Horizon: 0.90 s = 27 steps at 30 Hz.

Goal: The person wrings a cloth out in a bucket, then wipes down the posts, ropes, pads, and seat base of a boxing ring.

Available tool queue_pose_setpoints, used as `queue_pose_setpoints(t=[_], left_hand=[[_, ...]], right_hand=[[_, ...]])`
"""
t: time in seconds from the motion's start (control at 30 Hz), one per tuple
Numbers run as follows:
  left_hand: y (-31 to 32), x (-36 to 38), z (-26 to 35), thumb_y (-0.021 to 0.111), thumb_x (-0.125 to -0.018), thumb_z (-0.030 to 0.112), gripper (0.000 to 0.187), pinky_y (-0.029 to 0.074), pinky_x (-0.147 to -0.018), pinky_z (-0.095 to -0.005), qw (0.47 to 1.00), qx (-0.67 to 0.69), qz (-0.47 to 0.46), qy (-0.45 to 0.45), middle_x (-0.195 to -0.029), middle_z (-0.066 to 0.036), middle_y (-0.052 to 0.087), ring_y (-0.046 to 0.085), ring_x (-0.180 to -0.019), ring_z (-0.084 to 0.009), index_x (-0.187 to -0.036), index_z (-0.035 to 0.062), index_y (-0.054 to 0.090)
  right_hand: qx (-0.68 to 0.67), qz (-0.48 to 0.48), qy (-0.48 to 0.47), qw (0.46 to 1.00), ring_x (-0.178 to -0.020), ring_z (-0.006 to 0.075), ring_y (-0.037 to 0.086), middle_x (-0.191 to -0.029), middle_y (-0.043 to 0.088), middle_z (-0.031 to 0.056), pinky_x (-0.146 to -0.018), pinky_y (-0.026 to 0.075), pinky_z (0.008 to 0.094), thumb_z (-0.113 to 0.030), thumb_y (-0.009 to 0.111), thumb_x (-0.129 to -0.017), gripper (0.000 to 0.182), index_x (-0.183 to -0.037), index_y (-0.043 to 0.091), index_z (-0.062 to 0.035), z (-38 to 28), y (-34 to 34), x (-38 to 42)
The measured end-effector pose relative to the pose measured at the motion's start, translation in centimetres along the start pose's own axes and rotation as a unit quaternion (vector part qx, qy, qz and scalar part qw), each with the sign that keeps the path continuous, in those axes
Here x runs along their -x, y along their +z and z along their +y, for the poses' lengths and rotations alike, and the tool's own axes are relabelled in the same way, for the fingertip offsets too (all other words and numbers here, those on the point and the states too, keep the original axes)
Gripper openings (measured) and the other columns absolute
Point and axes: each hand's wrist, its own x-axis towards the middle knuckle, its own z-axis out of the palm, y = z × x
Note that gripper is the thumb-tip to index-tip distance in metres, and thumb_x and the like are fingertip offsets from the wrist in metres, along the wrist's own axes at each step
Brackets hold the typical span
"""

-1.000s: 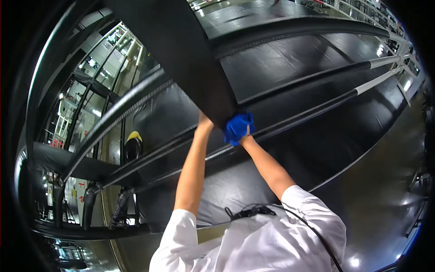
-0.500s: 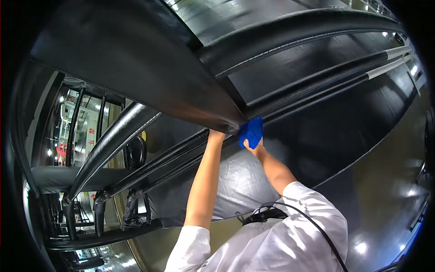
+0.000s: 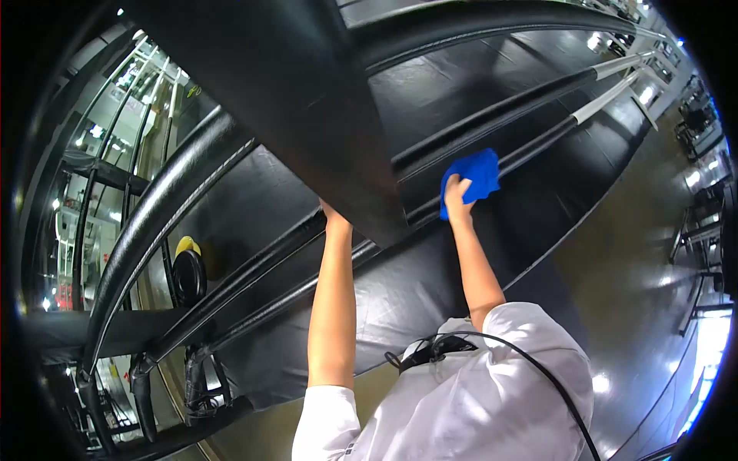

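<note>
Your right hand has fingers closed on the blue cloth at the lower padded rope, likely light, limp and best gripped by a gathered fold; your left hand's fingers, hidden by the black pad, I cannot tell

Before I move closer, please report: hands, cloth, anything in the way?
Right hand holding blue cloth, by the black rail. Left hand at black post, fingers hidden. Post stands between both hands.
</note>
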Motion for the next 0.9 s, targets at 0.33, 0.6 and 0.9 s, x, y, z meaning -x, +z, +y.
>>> queue_pose_setpoints(t=[0.33,0.6,0.9], left_hand=[[-1.5,-0.1,4.5,0.062,-0.092,0.021,0.026,0.052,-0.065,-0.0452,0.999,-0.018,-0.009,-0.04,-0.079,-0.023,0.069,0.071,-0.078,-0.0435,-0.083,-0.0033,0.062],[-0.4,0.2,0.9,0.061,-0.094,0.018,0.025,0.053,-0.065,-0.0439,0.998,0.012,0.052,0.044,-0.081,-0.023,0.073,0.074,-0.077,-0.0375,-0.087,-0.005,0.067],[1.4,0.3,-13.4,0.055,-0.104,0.029,0.046,0.04,-0.115,-0.0449,0.977,-0.212,0.005,-0.011,-0.144,-0.023,0.057,0.053,-0.134,-0.0386,-0.139,-0.0006,0.058]], right_hand=[[0.062,0.059,-0.28,0.956,-0.089,0.0348,0.071,-0.092,0.074,0.0106,-0.076,0.055,0.0441,-0.008,0.077,-0.086,0.006,-0.091,0.074,-0.0064,2.3,-13.6,-5.3],[0.146,-0.349,-0.241,0.894,-0.085,0.0421,0.063,-0.086,0.065,0.0181,-0.075,0.048,0.0518,-0.025,0.067,-0.078,0.018,-0.081,0.066,-0.0073,-3.6,-10.5,2.6],[-0.126,-0.36,-0.19,0.905,-0.113,0.0416,0.06,-0.108,0.067,0.0152,-0.103,0.045,0.0534,-0.014,0.072,-0.069,0.033,-0.101,0.069,-0.0102,1.7,3.6,8.4]])
